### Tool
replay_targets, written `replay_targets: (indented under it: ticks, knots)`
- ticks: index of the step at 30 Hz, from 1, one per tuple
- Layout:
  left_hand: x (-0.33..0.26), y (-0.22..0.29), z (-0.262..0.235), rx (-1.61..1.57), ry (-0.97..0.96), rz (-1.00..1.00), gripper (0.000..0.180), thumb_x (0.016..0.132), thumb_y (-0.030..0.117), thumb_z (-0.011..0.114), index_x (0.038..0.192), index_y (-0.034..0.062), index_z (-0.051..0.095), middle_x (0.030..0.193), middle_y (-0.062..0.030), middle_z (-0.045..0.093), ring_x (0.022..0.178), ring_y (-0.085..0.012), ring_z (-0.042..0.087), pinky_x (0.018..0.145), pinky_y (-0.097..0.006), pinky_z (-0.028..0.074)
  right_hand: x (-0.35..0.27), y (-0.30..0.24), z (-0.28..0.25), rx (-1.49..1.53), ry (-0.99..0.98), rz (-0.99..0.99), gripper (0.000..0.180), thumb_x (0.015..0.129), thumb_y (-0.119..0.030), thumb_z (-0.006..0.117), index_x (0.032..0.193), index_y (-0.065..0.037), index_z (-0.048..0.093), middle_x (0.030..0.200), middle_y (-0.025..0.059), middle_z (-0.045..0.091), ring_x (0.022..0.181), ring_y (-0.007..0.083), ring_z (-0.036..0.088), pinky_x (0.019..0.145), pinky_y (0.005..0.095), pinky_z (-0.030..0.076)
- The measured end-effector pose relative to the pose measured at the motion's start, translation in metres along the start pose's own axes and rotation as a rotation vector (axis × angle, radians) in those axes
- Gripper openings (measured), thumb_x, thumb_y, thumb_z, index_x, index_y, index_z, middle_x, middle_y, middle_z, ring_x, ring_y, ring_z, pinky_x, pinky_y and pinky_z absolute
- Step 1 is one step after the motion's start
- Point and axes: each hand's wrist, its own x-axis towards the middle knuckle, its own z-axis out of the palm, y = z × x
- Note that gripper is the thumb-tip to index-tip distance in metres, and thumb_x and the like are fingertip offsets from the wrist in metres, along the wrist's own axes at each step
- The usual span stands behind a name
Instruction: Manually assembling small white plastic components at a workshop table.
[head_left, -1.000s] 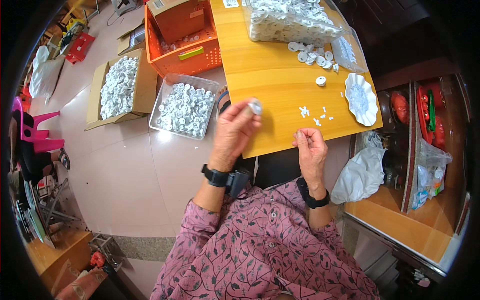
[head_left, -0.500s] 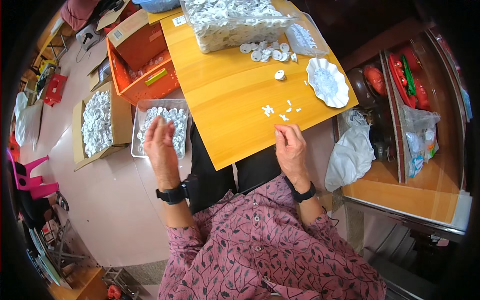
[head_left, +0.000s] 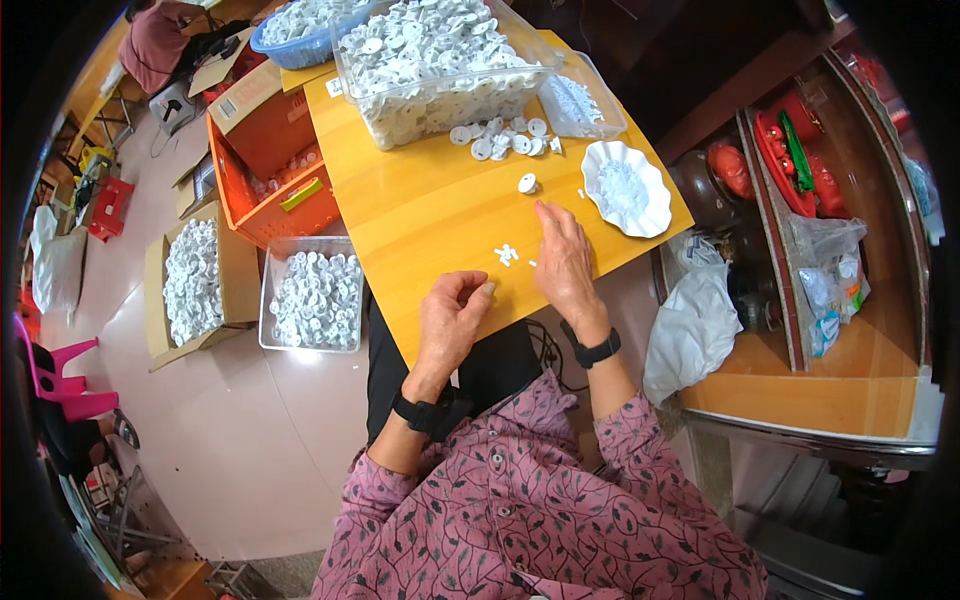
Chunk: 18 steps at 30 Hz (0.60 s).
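Note:
On the yellow wooden table (head_left: 400, 220), my left hand (head_left: 448, 318) is near the front edge, its fingers curled and thumb close to them; whatever may be between them is hidden. Several small white pegs (head_left: 506, 256) lie just beyond it. My right hand (head_left: 568, 258) is over the table with fingers stretched forward, their tips just short of a single round white piece (head_left: 528, 183). To its right stands a white scalloped dish (head_left: 655, 212) of small clear parts. Farther back, loose round white pieces (head_left: 497, 140) lie before a large clear bin (head_left: 400, 112) heaped with similar ones.
A small clear tray (head_left: 600, 128) stands beside the large bin. Left of the table are an orange crate (head_left: 290, 215), a clear tub (head_left: 312, 345) and a cardboard box (head_left: 235, 275), the last two filled with white pieces. Shelves (head_left: 770, 240) and a white bag (head_left: 690, 330) are at right.
My left hand has come from above the clear tub to the table's front edge. The right hand has reached forward toward the single round piece. The view has shifted slightly.

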Motion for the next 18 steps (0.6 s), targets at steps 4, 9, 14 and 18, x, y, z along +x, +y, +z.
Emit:
replay_targets:
  ticks: [4, 9, 14, 18]
  knots:
    - [0.006, 0.001, 0.007, 0.308, 0.099, 0.112, 0.026, 0.090, 0.013, 0.069, 0.106, -0.0060, 0.067, 0.096, -0.0144, 0.068, 0.083, -0.0203, 0.068, 0.077, -0.031, 0.054, 0.024, 0.003, -0.003, -0.031, -0.123, 0.016, 0.066, 0.080, 0.005, 0.056, 0.144, -0.005, 0.044, 0.149, 0.0178, 0.040, 0.133, 0.0396, 0.041, 0.107, 0.0513, 0.037]
    - [0.008, -0.002, 0.008, 0.346, 0.103, 0.126, 0.025, 0.089, 0.013, 0.070, 0.104, -0.0062, 0.068, 0.094, -0.0150, 0.066, 0.084, -0.0202, 0.068, 0.077, -0.031, 0.054, 0.043, 0.027, 0.015, 0.049, -0.095, -0.101, 0.053, 0.081, 0.006, 0.055, 0.133, -0.003, 0.055, 0.144, 0.0187, 0.046, 0.129, 0.0383, 0.048, 0.105, 0.0456, 0.040]
    - [0.010, -0.018, 0.001, 0.105, 0.054, 0.130, 0.021, 0.094, 0.011, 0.065, 0.108, -0.0049, 0.067, 0.098, -0.0094, 0.066, 0.078, -0.0121, 0.065, 0.074, -0.026, 0.054, 0.036, 0.029, 0.016, 0.259, -0.026, -0.075, 0.025, 0.086, 0.002, 0.055, 0.107, 0.003, 0.068, 0.121, 0.0195, 0.063, 0.106, 0.0356, 0.063, 0.090, 0.0391, 0.051]
    - [0.009, -0.017, -0.001, 0.059, 0.038, 0.111, 0.023, 0.097, 0.012, 0.062, 0.115, -0.0039, 0.065, 0.099, -0.0074, 0.067, 0.078, -0.0108, 0.065, 0.074, -0.025, 0.054, 0.018, 0.006, 0.002, 0.386, 0.003, -0.082, 0.016, 0.087, -0.004, 0.063, 0.100, 0.004, 0.068, 0.103, 0.0169, 0.068, 0.091, 0.0330, 0.068, 0.080, 0.0377, 0.055]
